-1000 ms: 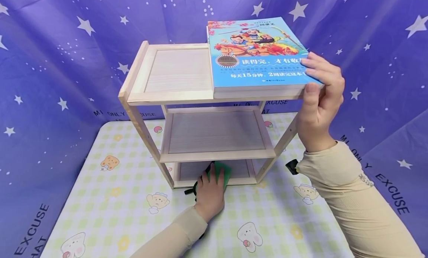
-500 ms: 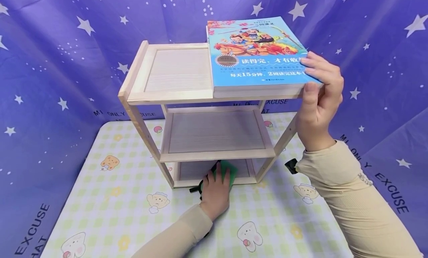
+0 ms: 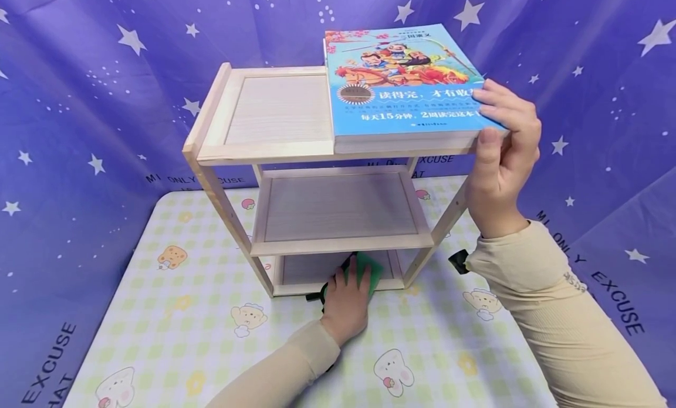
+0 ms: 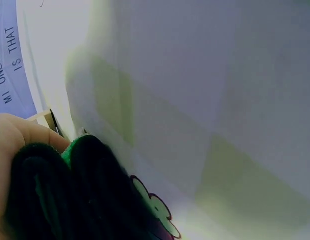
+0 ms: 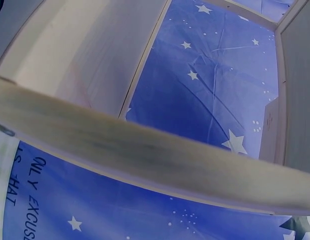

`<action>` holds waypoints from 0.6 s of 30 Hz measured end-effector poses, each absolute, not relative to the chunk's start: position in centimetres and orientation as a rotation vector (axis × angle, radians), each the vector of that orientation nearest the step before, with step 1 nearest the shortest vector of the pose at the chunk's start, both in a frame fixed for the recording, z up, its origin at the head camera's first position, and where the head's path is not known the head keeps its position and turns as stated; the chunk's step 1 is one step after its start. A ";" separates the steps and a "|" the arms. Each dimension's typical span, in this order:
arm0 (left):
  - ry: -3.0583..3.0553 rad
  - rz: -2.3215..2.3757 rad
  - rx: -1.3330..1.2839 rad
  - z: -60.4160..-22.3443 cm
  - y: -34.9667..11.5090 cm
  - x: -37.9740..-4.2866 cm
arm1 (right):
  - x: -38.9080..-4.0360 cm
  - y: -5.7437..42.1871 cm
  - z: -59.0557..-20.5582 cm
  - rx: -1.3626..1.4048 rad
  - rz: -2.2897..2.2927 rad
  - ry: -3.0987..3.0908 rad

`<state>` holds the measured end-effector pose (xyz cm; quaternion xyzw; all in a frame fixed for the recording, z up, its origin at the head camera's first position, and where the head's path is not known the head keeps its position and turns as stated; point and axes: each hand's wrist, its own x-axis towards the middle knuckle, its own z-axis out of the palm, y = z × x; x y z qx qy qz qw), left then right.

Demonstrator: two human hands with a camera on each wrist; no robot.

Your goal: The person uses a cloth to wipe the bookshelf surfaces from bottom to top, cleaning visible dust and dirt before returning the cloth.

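Note:
In the head view a light wooden three-tier shelf (image 3: pixel 340 243) stands on the table. My left hand (image 3: pixel 345 305) lies over a green cloth (image 3: pixel 374 271) on the bottom tier, its fingers spread and fairly straight on top. In the left wrist view the cloth's dark folds (image 4: pixel 89 195) bunch under the hand; the thumb is hidden in the head view. My right hand (image 3: pixel 504 155) grips the shelf's top right end, thumb at the front edge and fingertips over the corner of a blue illustrated book (image 3: pixel 406 103). This book lies flat on the right half of the top tier.
The middle tier (image 3: pixel 343 205) sits close above my left hand. A checked tablecloth (image 3: pixel 174 337) with cartoon prints covers the table. Purple star-printed curtains (image 3: pixel 105 103) hang behind and at both sides. The right wrist view shows a wooden rail (image 5: pixel 144 150) across the frame.
My left hand has slid to the right along the bottom tier with the green cloth. The right hand keeps its grip on the shelf's end, and the book stays in place.

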<state>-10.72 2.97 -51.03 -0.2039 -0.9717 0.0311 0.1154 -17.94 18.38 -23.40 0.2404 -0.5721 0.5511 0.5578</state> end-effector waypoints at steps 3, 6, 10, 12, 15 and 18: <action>-2.844 0.103 -0.612 -51.0 3.3 -10.8 | -17.9 18.4 -23.3 0.561 1.290 -1.353; -2.843 0.109 -0.627 -50.9 3.6 -10.8 | -17.8 18.5 -23.2 0.557 1.284 -1.355; -2.863 0.112 -0.641 -50.6 4.1 -10.8 | -17.9 18.6 -23.3 0.564 1.288 -1.357; -2.881 0.115 -0.642 -50.6 4.3 -10.8 | -17.9 18.6 -23.4 0.571 1.290 -1.360; -2.912 0.125 -0.647 -50.5 4.5 -10.7 | -18.0 18.7 -23.6 0.577 1.283 -1.366; -2.929 0.146 -0.655 -50.5 4.9 -10.8 | -18.0 18.8 -23.6 0.580 1.276 -1.362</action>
